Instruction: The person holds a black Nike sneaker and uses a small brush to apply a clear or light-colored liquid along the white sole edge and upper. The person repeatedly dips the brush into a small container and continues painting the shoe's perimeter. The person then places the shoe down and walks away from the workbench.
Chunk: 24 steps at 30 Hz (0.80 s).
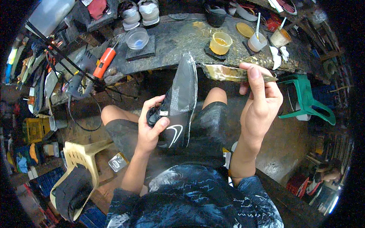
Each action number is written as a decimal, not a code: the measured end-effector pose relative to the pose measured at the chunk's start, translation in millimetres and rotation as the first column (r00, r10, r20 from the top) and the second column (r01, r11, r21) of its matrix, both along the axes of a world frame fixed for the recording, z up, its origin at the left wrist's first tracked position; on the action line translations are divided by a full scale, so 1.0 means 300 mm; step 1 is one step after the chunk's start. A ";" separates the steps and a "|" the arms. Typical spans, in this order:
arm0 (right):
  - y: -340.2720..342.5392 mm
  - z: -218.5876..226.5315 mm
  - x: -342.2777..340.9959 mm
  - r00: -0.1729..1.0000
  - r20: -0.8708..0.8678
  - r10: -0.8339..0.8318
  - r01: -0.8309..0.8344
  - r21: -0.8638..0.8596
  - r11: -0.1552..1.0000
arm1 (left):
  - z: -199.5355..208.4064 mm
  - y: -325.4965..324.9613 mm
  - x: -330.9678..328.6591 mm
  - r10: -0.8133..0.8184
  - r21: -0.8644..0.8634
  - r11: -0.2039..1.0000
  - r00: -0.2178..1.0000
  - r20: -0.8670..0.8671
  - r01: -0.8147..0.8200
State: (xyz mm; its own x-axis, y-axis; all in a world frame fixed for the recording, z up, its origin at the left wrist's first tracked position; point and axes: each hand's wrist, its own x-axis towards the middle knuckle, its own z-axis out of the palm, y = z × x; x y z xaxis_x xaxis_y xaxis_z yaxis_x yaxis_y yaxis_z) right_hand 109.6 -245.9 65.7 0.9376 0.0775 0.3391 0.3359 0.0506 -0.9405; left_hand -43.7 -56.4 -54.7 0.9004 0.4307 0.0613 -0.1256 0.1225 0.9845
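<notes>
My left hand (152, 127) is wrapped around a black sports shoe (175, 114) at the middle of the frame, above my lap, fingers and thumb closed on its heel end so the toe points up toward the workbench (182, 41). The upper is dark and matte with a curved white mark on its side, and the bottom facing me is a flat grey surface, dull and slightly speckled, tapering to a rounded tip. My right hand (262, 100), right of centre, is pinched shut on a thin flat tool (266, 78), its dark blade-like end poking out to the right past my fingertips; it touches a yellowish, glossy, crinkled sheet (222, 72) that hangs off the bench edge. The bench top is rough, dark and crusted with dried glue. On it stand a round translucent amber cup (221, 42), a clear shallow plastic bowl (137, 38), and a white cup with a stick in it (257, 41). An orange-handled tool (104, 62) lies at upper left. A green plastic stool (308, 99) stands at the right, a cream plastic chair (81, 163) at lower left.
</notes>
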 end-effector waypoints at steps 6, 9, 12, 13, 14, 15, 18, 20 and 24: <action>0.001 -0.008 0.000 0.999 -0.030 0.014 -0.014 0.004 1.000 | -0.016 -0.001 -0.004 0.042 0.055 0.998 0.999 0.010 -0.042; -0.008 -0.008 -0.006 1.000 -0.018 -0.017 0.018 0.034 0.999 | -0.029 0.025 0.010 0.107 0.454 0.877 0.985 0.134 -0.157; -0.032 -0.005 -0.019 0.997 -0.041 -0.066 0.070 0.105 0.992 | -0.039 0.083 0.034 0.065 0.693 0.652 0.932 0.356 -0.310; -0.042 -0.004 -0.022 0.997 -0.049 -0.059 0.065 0.135 0.989 | -0.039 0.102 0.035 0.053 0.715 0.613 0.921 0.386 -0.335; -0.052 -0.005 -0.025 0.997 -0.062 -0.054 0.064 0.164 0.984 | -0.038 0.122 0.035 0.040 0.730 0.575 0.904 0.425 -0.369; -0.063 -0.004 -0.032 0.997 -0.076 -0.028 0.041 0.177 0.983 | -0.037 0.136 0.035 0.023 0.736 0.554 0.891 0.454 -0.390; -0.085 -0.007 -0.049 0.996 -0.084 0.005 0.011 0.195 0.981 | -0.025 0.170 0.024 -0.001 0.795 0.422 0.877 0.481 -0.436; -0.091 -0.009 -0.057 0.997 -0.081 0.019 -0.003 0.191 0.982 | -0.013 0.184 0.021 -0.028 0.833 0.348 0.884 0.467 -0.430; -0.088 -0.013 -0.057 0.999 -0.040 0.015 -0.010 0.108 0.994 | 0.002 0.195 0.026 -0.070 0.865 0.256 0.885 0.461 -0.431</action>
